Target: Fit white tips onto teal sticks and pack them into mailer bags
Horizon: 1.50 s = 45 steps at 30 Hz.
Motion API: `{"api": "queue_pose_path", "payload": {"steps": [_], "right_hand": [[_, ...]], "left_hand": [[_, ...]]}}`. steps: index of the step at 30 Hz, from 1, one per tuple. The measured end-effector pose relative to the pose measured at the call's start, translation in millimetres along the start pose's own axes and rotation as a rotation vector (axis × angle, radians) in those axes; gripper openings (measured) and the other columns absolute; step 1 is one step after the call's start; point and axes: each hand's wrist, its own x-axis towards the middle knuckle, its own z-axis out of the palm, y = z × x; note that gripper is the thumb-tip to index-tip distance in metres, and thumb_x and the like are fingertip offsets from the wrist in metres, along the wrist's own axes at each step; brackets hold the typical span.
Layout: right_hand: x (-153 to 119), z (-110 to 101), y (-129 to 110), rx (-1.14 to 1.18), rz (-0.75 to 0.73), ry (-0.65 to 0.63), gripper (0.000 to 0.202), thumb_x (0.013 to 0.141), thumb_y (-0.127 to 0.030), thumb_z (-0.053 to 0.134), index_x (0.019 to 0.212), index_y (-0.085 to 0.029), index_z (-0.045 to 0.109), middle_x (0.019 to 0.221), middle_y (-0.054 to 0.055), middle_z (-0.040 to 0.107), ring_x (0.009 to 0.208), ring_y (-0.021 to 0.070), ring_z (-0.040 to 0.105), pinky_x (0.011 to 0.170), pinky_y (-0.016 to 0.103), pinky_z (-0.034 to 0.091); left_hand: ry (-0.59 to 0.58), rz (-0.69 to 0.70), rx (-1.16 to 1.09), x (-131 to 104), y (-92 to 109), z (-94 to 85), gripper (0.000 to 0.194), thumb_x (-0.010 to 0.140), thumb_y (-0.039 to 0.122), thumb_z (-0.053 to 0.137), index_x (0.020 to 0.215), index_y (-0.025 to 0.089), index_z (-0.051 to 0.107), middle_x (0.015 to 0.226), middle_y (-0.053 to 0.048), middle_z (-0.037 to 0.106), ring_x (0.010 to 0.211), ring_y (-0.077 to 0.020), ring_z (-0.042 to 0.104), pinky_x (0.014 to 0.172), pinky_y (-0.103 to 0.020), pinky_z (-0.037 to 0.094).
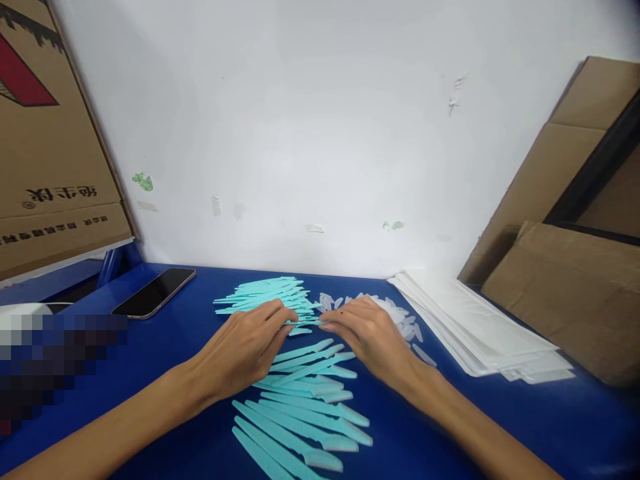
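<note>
My left hand (250, 343) is closed, pinching the handle of a turquoise eyebrow razor (303, 323) held level over the table. At the razor's blade end, the closed fingertips of my right hand (373, 333) pinch a small translucent blade cap (321, 323); my fingers partly hide it. Beyond my left hand lies a heap of turquoise razors (270, 291). Loose clear caps (395, 311) are scattered behind and beside my right hand. Nearer to me, a spread row of razors (305, 420) points its blade ends to the right, with pale covers on several of them.
A phone (155, 293) lies on the blue table (165, 373) at the left. White flat sleeves (480, 333) are stacked at the right. Cardboard boxes stand at the left (55, 133) and right (565, 293), with a white wall (320, 133) behind the table.
</note>
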Motion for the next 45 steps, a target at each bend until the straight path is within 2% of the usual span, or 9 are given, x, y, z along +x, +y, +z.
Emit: {"api": "queue_pose_path", "payload": {"steps": [3, 7, 10, 14, 19, 25, 30, 36, 45], "right_hand": [[-2, 5, -8, 0.092, -0.045, 0.032, 0.02, 0.105, -0.028, 0.057, 0.109, -0.021, 0.075, 0.091, 0.003, 0.08, 0.082, 0.0171, 0.071, 0.079, 0.033, 0.049], [-4, 7, -17, 0.143, -0.058, 0.099, 0.019, 0.105, -0.024, 0.057, 0.109, -0.019, 0.075, 0.085, 0.003, 0.079, 0.076, 0.0171, 0.069, 0.074, 0.033, 0.048], [-5, 5, -17, 0.126, -0.059, 0.088, 0.018, 0.105, -0.024, 0.057, 0.11, -0.02, 0.074, 0.087, 0.003, 0.079, 0.078, 0.0178, 0.069, 0.075, 0.034, 0.047], [-2, 6, -8, 0.02, -0.117, 0.005, 0.018, 0.105, -0.023, 0.056, 0.109, -0.02, 0.074, 0.089, 0.004, 0.079, 0.083, 0.0187, 0.07, 0.079, 0.034, 0.046], [1, 8, 9, -0.01, -0.085, -0.162, 0.01, 0.1, -0.023, 0.065, 0.1, -0.023, 0.075, 0.09, -0.001, 0.078, 0.086, 0.0176, 0.07, 0.083, 0.034, 0.044], [-4, 6, 18, 0.032, -0.049, -0.368, 0.021, 0.104, -0.016, 0.056, 0.11, -0.025, 0.074, 0.108, 0.001, 0.076, 0.102, 0.0183, 0.066, 0.092, 0.033, 0.043], [0, -2, 15, -0.046, -0.037, -0.404, 0.028, 0.104, -0.011, 0.051, 0.116, -0.025, 0.072, 0.108, 0.003, 0.075, 0.102, 0.0205, 0.065, 0.091, 0.036, 0.043], [7, -26, 39, -0.321, 0.201, -0.369, 0.026, 0.104, -0.016, 0.052, 0.106, -0.021, 0.077, 0.102, 0.008, 0.077, 0.102, 0.0277, 0.065, 0.091, 0.044, 0.042], [-2, -37, 50, -0.244, 0.245, -0.51, 0.012, 0.088, -0.034, 0.08, 0.086, -0.023, 0.079, 0.102, 0.007, 0.076, 0.107, 0.0315, 0.064, 0.089, 0.043, 0.044]], "left_hand": [[-0.01, 0.031, -0.08, -2, 3, 5.1, 0.023, 0.108, 0.019, 0.037, 0.116, 0.019, 0.059, 0.095, -0.004, 0.064, 0.075, -0.015, 0.06, 0.061, -0.025, 0.045], [0.055, 0.028, -0.182, -5, 6, 13.2, 0.025, 0.11, 0.022, 0.036, 0.114, 0.019, 0.06, 0.088, -0.002, 0.062, 0.068, -0.0137, 0.054, 0.058, -0.025, 0.042], [0.063, 0.03, -0.192, -5, 6, 14.5, 0.026, 0.11, 0.022, 0.036, 0.115, 0.019, 0.061, 0.088, -0.003, 0.062, 0.069, -0.0137, 0.055, 0.058, -0.025, 0.042], [-0.072, -0.023, -0.138, -3, 9, 13.5, 0.023, 0.108, 0.02, 0.039, 0.111, 0.018, 0.061, 0.093, -0.004, 0.065, 0.074, -0.0159, 0.059, 0.063, -0.028, 0.044], [-0.266, -0.032, -0.002, 3, 9, 9.9, 0.02, 0.106, 0.02, 0.045, 0.109, 0.018, 0.065, 0.097, -0.006, 0.067, 0.09, -0.022, 0.061, 0.085, -0.04, 0.048], [-0.387, -0.114, 0.22, 4, -8, 2.6, 0.023, 0.105, 0.015, 0.044, 0.111, 0.017, 0.066, 0.106, -0.011, 0.065, 0.1, -0.0284, 0.058, 0.072, -0.037, 0.049], [-0.468, -0.166, 0.299, 4, -14, -0.1, 0.017, 0.102, 0.016, 0.052, 0.108, 0.016, 0.067, 0.11, -0.011, 0.065, 0.102, -0.03, 0.059, 0.066, -0.036, 0.049], [-0.503, -0.157, 0.362, 5, -10, 0.4, 0.018, 0.1, 0.01, 0.051, 0.1, 0.015, 0.068, 0.104, -0.011, 0.066, 0.097, -0.0286, 0.061, 0.06, -0.033, 0.047], [-0.475, -0.118, 0.414, 4, -12, 4.6, 0.019, 0.098, 0.005, 0.047, 0.099, 0.015, 0.064, 0.097, -0.01, 0.065, 0.088, -0.0277, 0.059, 0.056, -0.031, 0.04]]}}
